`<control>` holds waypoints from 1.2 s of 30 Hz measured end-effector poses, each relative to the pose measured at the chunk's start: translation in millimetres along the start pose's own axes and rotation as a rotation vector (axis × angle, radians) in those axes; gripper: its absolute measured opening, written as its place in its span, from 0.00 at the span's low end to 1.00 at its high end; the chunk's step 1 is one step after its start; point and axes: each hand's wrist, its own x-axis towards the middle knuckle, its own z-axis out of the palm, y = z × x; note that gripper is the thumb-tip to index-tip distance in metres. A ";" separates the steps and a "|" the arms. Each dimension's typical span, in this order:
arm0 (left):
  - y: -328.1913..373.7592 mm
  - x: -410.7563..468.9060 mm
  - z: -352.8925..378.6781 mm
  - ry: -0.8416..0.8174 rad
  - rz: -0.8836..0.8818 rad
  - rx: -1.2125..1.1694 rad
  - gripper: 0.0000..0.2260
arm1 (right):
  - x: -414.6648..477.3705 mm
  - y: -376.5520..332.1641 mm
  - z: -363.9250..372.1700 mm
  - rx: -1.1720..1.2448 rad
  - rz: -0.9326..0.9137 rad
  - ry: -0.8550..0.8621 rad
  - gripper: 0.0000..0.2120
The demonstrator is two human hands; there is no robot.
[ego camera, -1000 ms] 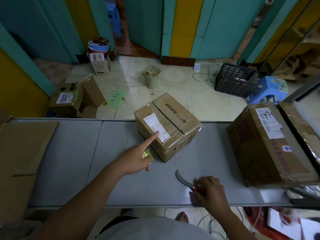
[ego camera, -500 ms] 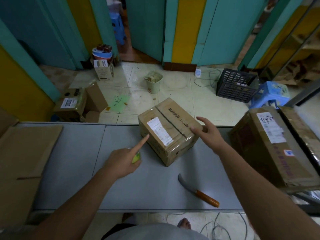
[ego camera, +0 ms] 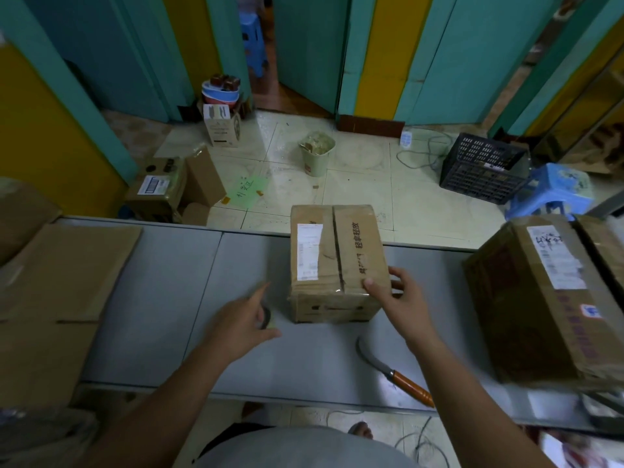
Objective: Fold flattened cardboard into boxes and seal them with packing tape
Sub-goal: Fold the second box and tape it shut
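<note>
A small taped cardboard box [ego camera: 334,258] with a white label stands in the middle of the grey table [ego camera: 162,298]. My right hand [ego camera: 398,298] grips its near right corner, thumb on the top and fingers down the right side. My left hand [ego camera: 243,319] is just left of the box, index finger pointing forward, the other fingers curled round a roll of packing tape [ego camera: 266,317] that is mostly hidden. Flattened cardboard [ego camera: 57,292] lies at the left end of the table.
A curved knife [ego camera: 391,371] with an orange handle lies near the table's front edge, right of centre. A large labelled box [ego camera: 540,292] fills the right end. Beyond the table the floor holds a bin [ego camera: 317,153], a black crate [ego camera: 483,167], a blue stool [ego camera: 553,190] and boxes [ego camera: 158,190].
My right hand let go of the knife, reached to the small box and turned it square to me. My left hand drew back a little with the tape roll.
</note>
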 end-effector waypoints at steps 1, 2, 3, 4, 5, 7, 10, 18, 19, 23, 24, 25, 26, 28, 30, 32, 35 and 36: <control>1.9 -2.1 -0.7 0.015 0.005 -0.027 0.44 | -1.1 0.5 -0.1 -0.002 -0.003 0.005 0.26; 4.8 -3.7 -1.0 0.048 0.015 -0.057 0.36 | -1.8 1.4 -1.0 0.000 -0.006 0.005 0.26; 9.2 -5.2 -1.6 0.100 0.021 -0.107 0.28 | -2.8 2.5 -2.5 0.006 -0.006 0.002 0.26; 14.4 -6.8 -2.3 0.159 0.019 -0.177 0.20 | -3.7 3.9 -4.0 0.019 -0.003 -0.005 0.25; 19.8 -8.5 -3.3 0.222 0.018 -0.247 0.16 | -5.0 5.7 -5.4 0.040 -0.001 -0.013 0.23; 35.4 -13.4 -6.4 0.320 0.018 -0.366 0.16 | -8.6 10.6 -7.2 0.107 0.007 -0.017 0.18; 62.8 -21.0 -7.0 0.290 0.051 -0.558 0.19 | -13.7 17.1 -6.7 0.229 0.051 0.006 0.16; 84.9 -25.5 20.2 0.199 0.007 -0.754 0.27 | -19.1 26.6 16.0 0.550 0.201 0.112 0.13; 85.8 -26.2 24.1 0.185 0.015 -0.793 0.28 | -19.7 27.8 19.0 0.569 0.206 0.124 0.13; 85.8 -26.1 31.5 0.182 0.056 -0.871 0.30 | -21.2 29.4 20.4 0.528 0.203 0.165 0.13; 84.4 -25.7 29.5 0.204 0.059 -0.851 0.30 | -20.8 28.7 18.3 0.482 0.189 0.171 0.13; 82.2 -24.5 26.8 0.244 0.064 -0.807 0.29 | -20.3 27.4 15.2 0.424 0.165 0.175 0.13; 79.4 -22.4 23.4 0.296 0.070 -0.735 0.28 | -19.4 25.8 11.0 0.347 0.125 0.186 0.13; 73.9 -14.3 13.7 0.391 0.099 -0.532 0.24 | -17.3 20.4 -0.1 0.105 -0.042 0.204 0.13; 75.5 -3.0 1.3 0.416 0.208 -0.325 0.19 | -14.6 10.3 -10.2 -0.179 -0.311 0.150 0.16; 83.4 9.8 -9.0 0.372 0.378 -0.137 0.16 | -11.0 -2.2 -11.2 -0.381 -0.529 0.039 0.15; 92.6 25.7 -11.6 0.286 0.582 0.059 0.13 | -4.1 -12.0 -3.6 -0.559 -0.650 -0.078 0.13; 92.2 29.2 -10.9 0.274 0.616 0.075 0.11 | -2.4 -11.9 -2.1 -0.599 -0.672 -0.081 0.12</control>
